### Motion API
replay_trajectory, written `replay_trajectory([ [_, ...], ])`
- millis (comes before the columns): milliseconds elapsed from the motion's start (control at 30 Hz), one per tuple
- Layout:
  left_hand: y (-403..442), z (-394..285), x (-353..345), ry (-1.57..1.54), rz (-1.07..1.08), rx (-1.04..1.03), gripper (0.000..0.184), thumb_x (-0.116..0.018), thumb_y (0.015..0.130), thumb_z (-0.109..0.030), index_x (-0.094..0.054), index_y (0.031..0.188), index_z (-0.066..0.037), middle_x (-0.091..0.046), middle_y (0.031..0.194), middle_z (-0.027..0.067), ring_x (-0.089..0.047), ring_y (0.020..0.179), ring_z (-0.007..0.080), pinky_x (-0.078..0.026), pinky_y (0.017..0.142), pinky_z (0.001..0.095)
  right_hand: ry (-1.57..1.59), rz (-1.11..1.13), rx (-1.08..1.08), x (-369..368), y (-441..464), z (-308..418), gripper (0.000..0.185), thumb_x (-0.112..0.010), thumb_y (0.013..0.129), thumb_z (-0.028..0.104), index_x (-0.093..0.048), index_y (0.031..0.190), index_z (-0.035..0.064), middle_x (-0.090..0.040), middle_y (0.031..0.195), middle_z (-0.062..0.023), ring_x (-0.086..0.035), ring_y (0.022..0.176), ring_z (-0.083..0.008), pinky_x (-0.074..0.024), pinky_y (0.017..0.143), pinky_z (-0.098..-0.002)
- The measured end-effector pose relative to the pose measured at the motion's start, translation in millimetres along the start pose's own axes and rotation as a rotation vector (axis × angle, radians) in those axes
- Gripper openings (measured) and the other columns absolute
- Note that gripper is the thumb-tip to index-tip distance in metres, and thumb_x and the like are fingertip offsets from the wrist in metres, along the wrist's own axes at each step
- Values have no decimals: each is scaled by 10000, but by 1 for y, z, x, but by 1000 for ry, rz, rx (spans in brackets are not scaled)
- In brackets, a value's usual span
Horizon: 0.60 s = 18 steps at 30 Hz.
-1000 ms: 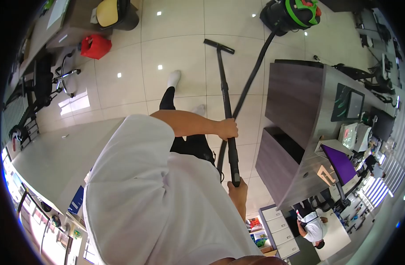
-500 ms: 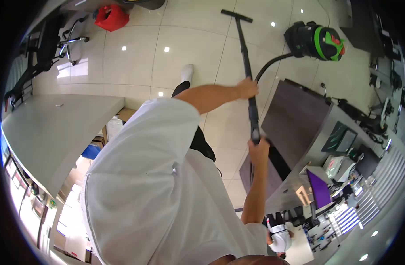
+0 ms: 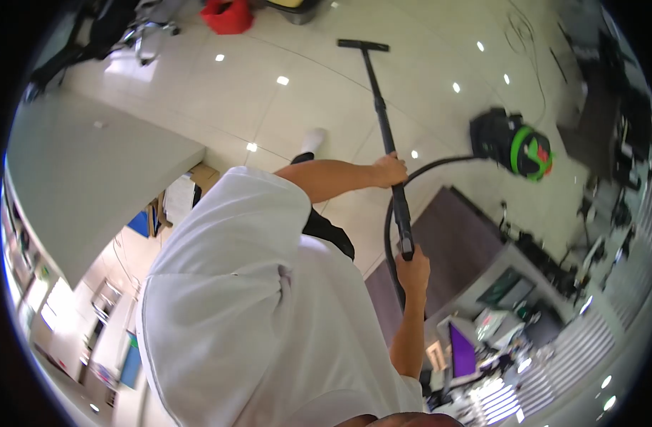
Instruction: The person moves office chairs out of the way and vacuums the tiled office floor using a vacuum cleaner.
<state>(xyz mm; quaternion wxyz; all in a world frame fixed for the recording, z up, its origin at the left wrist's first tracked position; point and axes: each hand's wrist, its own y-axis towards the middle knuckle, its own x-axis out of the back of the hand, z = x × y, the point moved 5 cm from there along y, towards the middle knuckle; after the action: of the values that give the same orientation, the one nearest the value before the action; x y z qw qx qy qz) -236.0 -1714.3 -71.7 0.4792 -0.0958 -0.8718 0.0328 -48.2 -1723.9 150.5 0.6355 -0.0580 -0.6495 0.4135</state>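
Observation:
A black vacuum wand slants across the tiled floor, its flat floor head resting on the tiles at the top. My left hand is wrapped round the middle of the wand. Lower down, my right hand grips the handle end of the wand. A black hose curves from the handle to the black and green vacuum cleaner, which stands on the floor at the right.
Grey-brown cabinets and a desk stand close on my right. A pale desk is on the left. A red bag and an office chair are at the upper left. A cable lies beyond the vacuum cleaner.
The view has turned and moved. The wand's floor head has gone farther out, then shifted left. The vacuum cleaner now appears lower and farther right. Both hands still hold the wand.

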Motion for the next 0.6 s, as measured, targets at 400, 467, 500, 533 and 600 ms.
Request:
replay_trajectory([
  [400,-62,55,21,-197,105,218,306,-845,777,-419,-753,991,-221,-733,974,3,-699,1050,267,-585,781,465,-518,246,315,87,60,88,317,-767,821,223,-647,1024,12,-707,813,-269,-683,815,-505,-537,744,-582],
  [467,-85,114,21,-133,-92,383,172,-778,823,-290,-745,973,-210,-725,956,14,-697,1018,280,-569,769,488,-503,164,455,71,98,137,328,-754,838,240,-653,1048,9,-705,840,-285,-680,844,-509,-532,750,-587],
  [500,-98,144,25,-163,-104,468,139,-723,839,-209,-735,978,-210,-719,961,24,-692,1013,277,-552,822,490,-522,179,490,62,115,159,324,-747,851,239,-653,1061,11,-706,834,-284,-685,850,-507,-537,773,-588],
  [533,-112,168,32,-154,-115,506,156,-719,835,-188,-725,991,-201,-715,977,35,-688,1042,269,-533,905,479,-536,192,524,55,129,180,321,-740,863,238,-652,1075,13,-707,829,-284,-690,857,-505,-542,797,-588],
  [600,-135,197,50,-136,-229,595,166,-743,815,-159,-743,980,-174,-732,995,55,-694,1048,274,-518,925,483,-567,170,547,55,139,221,311,-730,878,234,-643,1070,5,-709,844,-283,-688,855,-504,-544,799,-580],
])
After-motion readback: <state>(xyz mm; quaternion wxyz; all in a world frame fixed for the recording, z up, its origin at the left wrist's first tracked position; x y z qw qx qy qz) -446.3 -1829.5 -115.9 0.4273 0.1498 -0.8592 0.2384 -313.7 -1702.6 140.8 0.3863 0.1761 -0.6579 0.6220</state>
